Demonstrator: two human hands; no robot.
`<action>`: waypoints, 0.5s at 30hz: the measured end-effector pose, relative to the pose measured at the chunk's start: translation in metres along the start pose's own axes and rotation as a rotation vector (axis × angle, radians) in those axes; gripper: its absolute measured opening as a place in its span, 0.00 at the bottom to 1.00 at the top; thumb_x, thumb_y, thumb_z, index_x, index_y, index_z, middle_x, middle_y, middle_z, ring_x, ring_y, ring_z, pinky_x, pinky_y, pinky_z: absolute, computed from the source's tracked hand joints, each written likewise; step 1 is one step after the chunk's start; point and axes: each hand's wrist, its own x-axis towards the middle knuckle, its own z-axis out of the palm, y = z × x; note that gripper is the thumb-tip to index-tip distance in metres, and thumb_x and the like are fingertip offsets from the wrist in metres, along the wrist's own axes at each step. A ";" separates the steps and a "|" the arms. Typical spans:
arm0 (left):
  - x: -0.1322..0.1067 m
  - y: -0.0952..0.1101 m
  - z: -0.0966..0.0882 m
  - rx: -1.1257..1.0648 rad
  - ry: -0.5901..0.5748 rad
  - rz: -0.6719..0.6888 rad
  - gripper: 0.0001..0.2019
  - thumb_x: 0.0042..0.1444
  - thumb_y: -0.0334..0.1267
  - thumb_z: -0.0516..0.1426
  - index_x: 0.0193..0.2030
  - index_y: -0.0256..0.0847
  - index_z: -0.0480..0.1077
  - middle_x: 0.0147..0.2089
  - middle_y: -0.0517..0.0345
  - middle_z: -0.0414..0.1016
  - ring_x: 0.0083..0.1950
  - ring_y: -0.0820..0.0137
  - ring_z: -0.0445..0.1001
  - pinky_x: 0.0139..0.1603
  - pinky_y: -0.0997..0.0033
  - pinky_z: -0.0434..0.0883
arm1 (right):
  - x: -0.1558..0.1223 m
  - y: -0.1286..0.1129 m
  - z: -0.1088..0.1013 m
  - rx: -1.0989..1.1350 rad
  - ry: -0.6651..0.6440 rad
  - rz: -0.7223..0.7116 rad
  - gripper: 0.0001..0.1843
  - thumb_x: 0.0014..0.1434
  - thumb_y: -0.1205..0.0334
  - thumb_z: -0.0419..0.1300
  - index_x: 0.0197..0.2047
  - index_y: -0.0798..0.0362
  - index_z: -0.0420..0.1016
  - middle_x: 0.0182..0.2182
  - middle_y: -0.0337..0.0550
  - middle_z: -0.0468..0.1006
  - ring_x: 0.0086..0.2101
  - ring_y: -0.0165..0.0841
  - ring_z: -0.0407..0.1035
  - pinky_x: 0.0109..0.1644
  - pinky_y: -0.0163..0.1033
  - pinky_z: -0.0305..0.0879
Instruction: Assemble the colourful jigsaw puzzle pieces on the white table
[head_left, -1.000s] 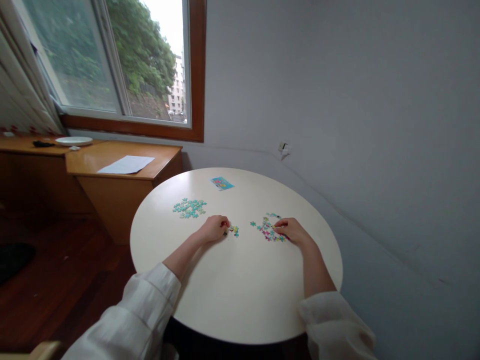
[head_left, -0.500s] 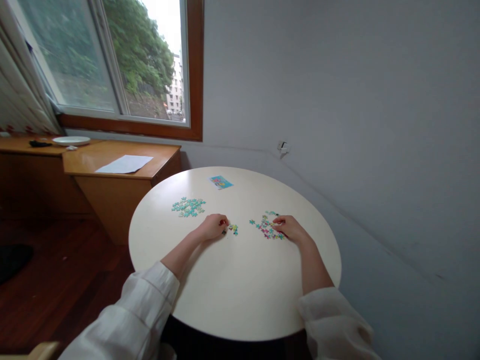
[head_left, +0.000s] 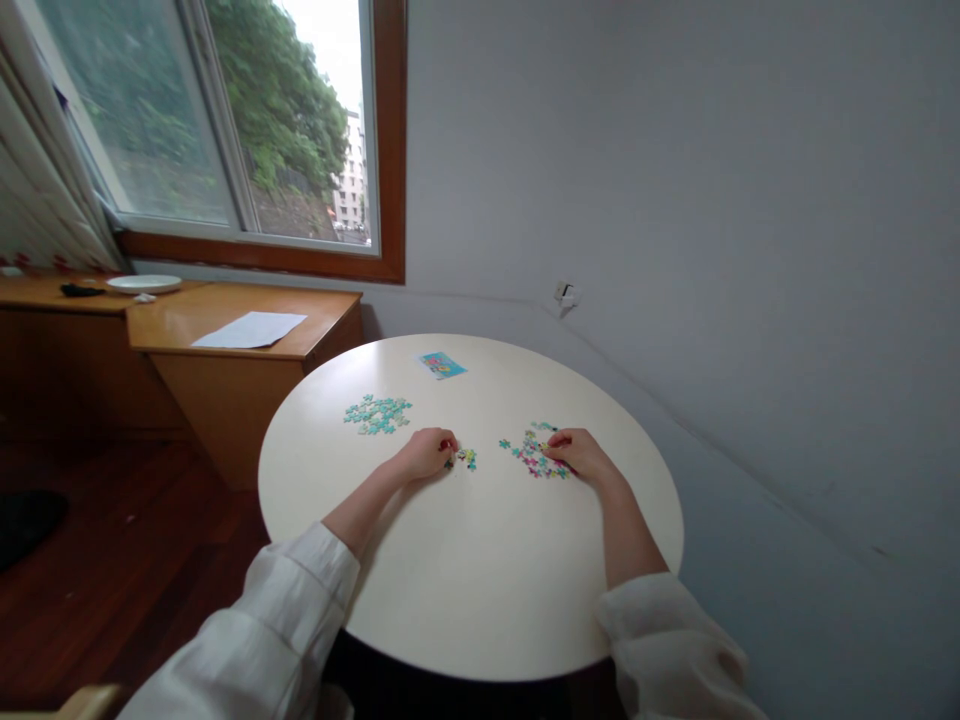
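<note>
On the round white table (head_left: 465, 570), my left hand (head_left: 429, 454) is closed in a pinch, with a small dark jigsaw piece (head_left: 450, 463) at its fingertips. Right beside it lies a little cluster of yellow and green jigsaw pieces (head_left: 468, 458). My right hand (head_left: 583, 455) has its fingers pinched together at the edge of a loose pile of pink, teal and yellow jigsaw pieces (head_left: 534, 462); what sits between the fingertips looks like one small piece, partly hidden. Farther left is a spread of teal jigsaw pieces (head_left: 379, 414).
A colourful picture card (head_left: 442, 365) lies toward the table's far side. Behind on the left, a wooden desk (head_left: 202, 310) bears a sheet of white paper (head_left: 251, 329) and a white plate (head_left: 145, 284). The wall (head_left: 735, 300) stands close on the right.
My right hand's fingers have shifted slightly over the pile, drawing closer together. My left hand stays in the same place.
</note>
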 end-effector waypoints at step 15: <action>-0.001 0.003 -0.001 0.016 -0.003 -0.001 0.13 0.50 0.27 0.50 0.35 0.38 0.74 0.36 0.55 0.77 0.36 0.69 0.73 0.40 0.75 0.66 | 0.001 -0.006 0.007 0.051 0.015 -0.009 0.10 0.36 0.59 0.65 0.20 0.57 0.73 0.14 0.38 0.71 0.18 0.27 0.63 0.21 0.31 0.55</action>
